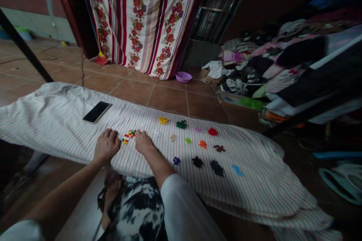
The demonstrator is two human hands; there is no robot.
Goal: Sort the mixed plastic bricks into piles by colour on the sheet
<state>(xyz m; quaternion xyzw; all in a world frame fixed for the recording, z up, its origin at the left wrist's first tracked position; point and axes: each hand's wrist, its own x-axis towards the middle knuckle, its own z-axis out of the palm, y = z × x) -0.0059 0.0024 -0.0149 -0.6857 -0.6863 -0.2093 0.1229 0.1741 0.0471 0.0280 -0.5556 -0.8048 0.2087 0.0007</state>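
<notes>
A small patch of multicoloured pieces (pixel 129 136), red, white, yellow and green and possibly tiny building bricks, lies on a striped cloth (pixel 243 192). Just left of it rests my left hand (pixel 108 144), fingers curled and close together. My right hand (pixel 143 142) is closed at the patch's right edge, its fingertips touching or nearly touching the pieces. What either hand has between its fingers is hidden. To the right, loose pieces lie sorted by colour: a white pile (pixel 157 133), a yellow pile (pixel 163 120), a dark green pile (pixel 181 124), a red pile (pixel 212 131) and several others.
A phone (pixel 97 112) lies on the cloth at the left. Beyond the cloth are a tiled floor (pixel 166 96), a purple basin (pixel 183 77) and a flowered curtain (pixel 147 19). Heaped clothes (pixel 260 60) fill the right side. Dark bars slant past both ends.
</notes>
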